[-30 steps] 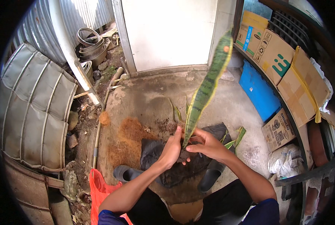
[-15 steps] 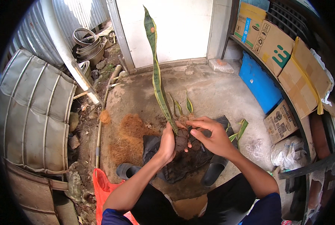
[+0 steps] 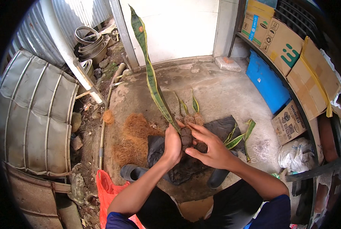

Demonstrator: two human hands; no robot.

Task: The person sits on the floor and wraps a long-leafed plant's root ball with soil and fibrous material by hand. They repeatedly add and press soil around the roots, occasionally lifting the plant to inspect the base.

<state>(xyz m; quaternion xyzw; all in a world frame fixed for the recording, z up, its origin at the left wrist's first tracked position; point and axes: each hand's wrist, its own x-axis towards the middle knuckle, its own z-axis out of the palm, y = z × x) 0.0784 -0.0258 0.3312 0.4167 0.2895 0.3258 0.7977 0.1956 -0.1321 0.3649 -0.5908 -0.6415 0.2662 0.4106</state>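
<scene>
A tall snake plant leaf [image 3: 151,78], green with yellow edges, leans up and left from a dark soil ball [image 3: 186,138] at its base. My left hand [image 3: 172,144] is closed around the left side of the ball and leaf base. Cupped against the right side, my right hand [image 3: 211,148] presses its fingers and thumb on the soil. The ball's underside is hidden. Beneath both hands lies a black plastic sheet [image 3: 225,128]. Just beyond them stand several small snake plants with string-wrapped root balls [image 3: 189,120].
Brown coconut fibre [image 3: 134,131] is heaped at the left, above a red plastic bag [image 3: 107,194]. To the right lie cut snake plant leaves [image 3: 249,133] and white string [image 3: 261,150]. Cardboard boxes [image 3: 279,45] and a blue bin [image 3: 267,82] line the right side.
The leaf has tipped further left. My right hand has moved lower on the soil ball, with its fingers now pressed against it. The view has shifted slightly.
</scene>
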